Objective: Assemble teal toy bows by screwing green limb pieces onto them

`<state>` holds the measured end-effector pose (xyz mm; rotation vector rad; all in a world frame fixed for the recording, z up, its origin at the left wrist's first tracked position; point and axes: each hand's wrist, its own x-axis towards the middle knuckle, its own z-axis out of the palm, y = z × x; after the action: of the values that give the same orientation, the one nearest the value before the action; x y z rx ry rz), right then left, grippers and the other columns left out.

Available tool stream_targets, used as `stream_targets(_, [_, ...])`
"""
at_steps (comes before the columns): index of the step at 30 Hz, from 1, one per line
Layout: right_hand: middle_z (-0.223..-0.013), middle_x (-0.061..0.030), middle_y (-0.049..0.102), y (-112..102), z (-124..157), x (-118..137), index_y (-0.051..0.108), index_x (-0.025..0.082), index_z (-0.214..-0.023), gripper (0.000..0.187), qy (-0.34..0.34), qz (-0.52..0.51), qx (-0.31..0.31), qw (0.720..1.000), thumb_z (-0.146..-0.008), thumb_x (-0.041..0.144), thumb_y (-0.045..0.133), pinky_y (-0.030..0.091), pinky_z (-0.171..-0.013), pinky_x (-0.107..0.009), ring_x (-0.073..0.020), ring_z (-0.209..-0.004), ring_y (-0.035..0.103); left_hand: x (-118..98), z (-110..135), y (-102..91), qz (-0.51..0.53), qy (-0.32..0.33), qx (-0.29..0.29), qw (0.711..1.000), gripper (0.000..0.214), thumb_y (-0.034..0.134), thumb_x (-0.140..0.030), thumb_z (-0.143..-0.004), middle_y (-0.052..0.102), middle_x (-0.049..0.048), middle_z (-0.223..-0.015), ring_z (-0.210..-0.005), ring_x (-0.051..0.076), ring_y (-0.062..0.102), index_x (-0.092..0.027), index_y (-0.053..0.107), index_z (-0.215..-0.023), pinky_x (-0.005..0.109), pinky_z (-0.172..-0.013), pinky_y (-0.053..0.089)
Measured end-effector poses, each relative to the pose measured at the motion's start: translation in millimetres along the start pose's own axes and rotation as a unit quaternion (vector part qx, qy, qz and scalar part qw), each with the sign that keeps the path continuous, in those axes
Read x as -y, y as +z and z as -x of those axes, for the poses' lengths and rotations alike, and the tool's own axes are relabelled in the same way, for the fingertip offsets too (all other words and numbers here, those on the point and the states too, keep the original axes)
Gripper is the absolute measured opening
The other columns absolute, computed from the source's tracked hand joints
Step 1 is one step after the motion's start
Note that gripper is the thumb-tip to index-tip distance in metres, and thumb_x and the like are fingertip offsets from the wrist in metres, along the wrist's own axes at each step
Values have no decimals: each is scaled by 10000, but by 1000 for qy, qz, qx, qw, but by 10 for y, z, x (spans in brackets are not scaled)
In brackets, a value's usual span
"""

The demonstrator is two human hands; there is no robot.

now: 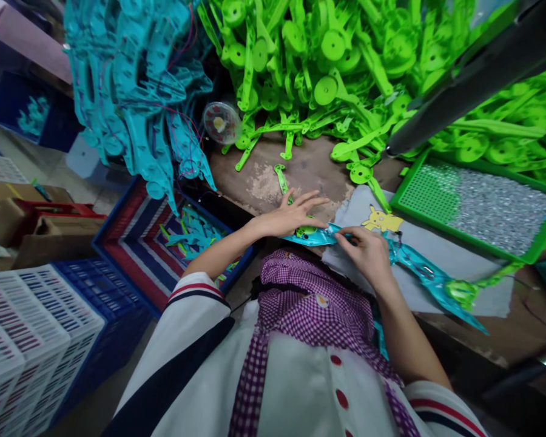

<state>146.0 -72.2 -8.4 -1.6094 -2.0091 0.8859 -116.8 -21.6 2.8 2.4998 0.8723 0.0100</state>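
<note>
A long turquoise plastic part (316, 237) with a green piece on it lies at the bench edge. Across it rests my left hand (291, 217), fingers spread and thumb touching the turquoise plastic. My right hand (366, 247) has thumb and forefinger pinched at the part's surface; whatever is between the fingertips is too small to make out. To the right of it, the turquoise plastic continues as a long narrow body (425, 270), partly behind my hand, with a green disc-ended arm (464, 292) at its far end. Just beyond my left hand is a small green arm (282, 182).
Green plastic arms (334, 45) are heaped at the back, turquoise parts (136, 91) at the left. A green tray (464, 243) holds many small shiny pieces. A dark pole (464, 85) slants in from the upper right. A lined bin (131, 243) stands below left beside crates (31, 309).
</note>
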Motion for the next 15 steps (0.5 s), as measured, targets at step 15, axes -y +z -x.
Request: stream_targets(15, [-862,-96,759,30,-136,180,750,234,-884,323,127,139,35,981,-883,499,565,340,-627,-326,-258,-740,646,-16,-8,-35,-12,27,-11,999,789,587,16,-816,306,-66,-1681,-1553,305,276,-522,548,-1391,674,-1249,28])
